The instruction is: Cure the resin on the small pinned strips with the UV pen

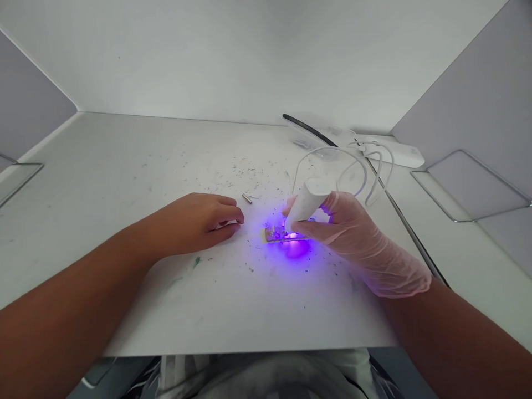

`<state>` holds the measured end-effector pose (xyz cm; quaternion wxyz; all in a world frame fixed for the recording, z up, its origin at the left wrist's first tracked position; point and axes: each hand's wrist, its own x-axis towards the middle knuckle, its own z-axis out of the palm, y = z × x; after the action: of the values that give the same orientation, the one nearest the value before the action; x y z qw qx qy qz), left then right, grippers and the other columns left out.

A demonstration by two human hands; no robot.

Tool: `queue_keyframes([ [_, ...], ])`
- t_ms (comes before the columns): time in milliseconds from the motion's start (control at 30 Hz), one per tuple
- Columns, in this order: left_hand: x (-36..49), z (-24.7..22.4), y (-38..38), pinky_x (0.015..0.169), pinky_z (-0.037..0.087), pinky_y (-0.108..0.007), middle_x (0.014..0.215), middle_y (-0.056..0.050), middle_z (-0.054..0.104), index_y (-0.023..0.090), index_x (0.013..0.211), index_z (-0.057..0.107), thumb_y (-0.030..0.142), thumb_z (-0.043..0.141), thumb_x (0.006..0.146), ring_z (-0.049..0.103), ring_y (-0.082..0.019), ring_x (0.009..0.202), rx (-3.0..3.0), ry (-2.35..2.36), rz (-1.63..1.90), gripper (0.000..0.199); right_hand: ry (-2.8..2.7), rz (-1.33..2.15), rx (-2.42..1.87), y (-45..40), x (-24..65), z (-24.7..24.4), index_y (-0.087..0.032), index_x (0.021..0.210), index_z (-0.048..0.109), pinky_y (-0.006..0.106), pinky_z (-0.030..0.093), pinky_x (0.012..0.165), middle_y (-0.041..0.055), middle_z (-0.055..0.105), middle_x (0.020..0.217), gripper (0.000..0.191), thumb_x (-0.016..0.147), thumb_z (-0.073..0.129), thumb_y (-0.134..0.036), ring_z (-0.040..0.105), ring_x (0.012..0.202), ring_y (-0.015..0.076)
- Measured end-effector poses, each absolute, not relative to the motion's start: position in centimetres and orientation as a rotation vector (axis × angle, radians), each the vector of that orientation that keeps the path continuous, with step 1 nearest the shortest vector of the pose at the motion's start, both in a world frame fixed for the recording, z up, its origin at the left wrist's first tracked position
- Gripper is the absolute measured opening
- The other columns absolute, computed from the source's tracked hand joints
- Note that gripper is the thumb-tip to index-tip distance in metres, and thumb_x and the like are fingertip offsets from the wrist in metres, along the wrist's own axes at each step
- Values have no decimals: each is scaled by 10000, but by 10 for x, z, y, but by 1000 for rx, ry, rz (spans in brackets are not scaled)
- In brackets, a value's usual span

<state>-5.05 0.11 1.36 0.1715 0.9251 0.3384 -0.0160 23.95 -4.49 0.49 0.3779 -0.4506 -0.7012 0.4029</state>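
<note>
My right hand [347, 224], in a thin pinkish see-through glove, is wrapped round a white handheld UV lamp [307, 200]. The lamp tilts downward and casts violet light on a small flat strip [274, 234] with a pale yellowish end, lying on the white table. Glare and the lamp hide much of the strip, so its exact kind is unclear. My left hand [208, 221] is bare and rests on the table left of the strip, not touching it. Its fingers are loosely bent, the thumb is apart from them, and nothing is held. Just beyond its fingertips lies a small metal cylinder [246, 198].
A white cable [297, 166] loops behind my right hand toward a white power strip [394, 152]. A clear tray [311, 141] with a dark edge stands at the back. Dark crumbs are scattered about. Wire frames [453, 219] stick out from both sides.
</note>
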Motion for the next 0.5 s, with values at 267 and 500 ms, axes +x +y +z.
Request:
queue_keyframes([
  [267, -50, 14, 1, 604, 389, -301, 803, -26, 678, 226, 969, 779, 352, 427, 1019, 582, -129, 648, 2616, 968, -27, 377, -1805, 1007, -1151, -45, 240, 4, -237, 895, 729, 349, 590, 710, 5, 778, 868, 106, 807, 776, -274, 739, 814, 195],
  [500, -50, 13, 1, 599, 384, -299, 795, -21, 673, 231, 958, 771, 345, 432, 1014, 581, -128, 642, 2612, 963, -4, 363, -1802, 1025, -1157, -45, 239, 6, -234, 858, 728, 333, 592, 692, 1, 777, 848, 74, 804, 774, -255, 742, 794, 187],
])
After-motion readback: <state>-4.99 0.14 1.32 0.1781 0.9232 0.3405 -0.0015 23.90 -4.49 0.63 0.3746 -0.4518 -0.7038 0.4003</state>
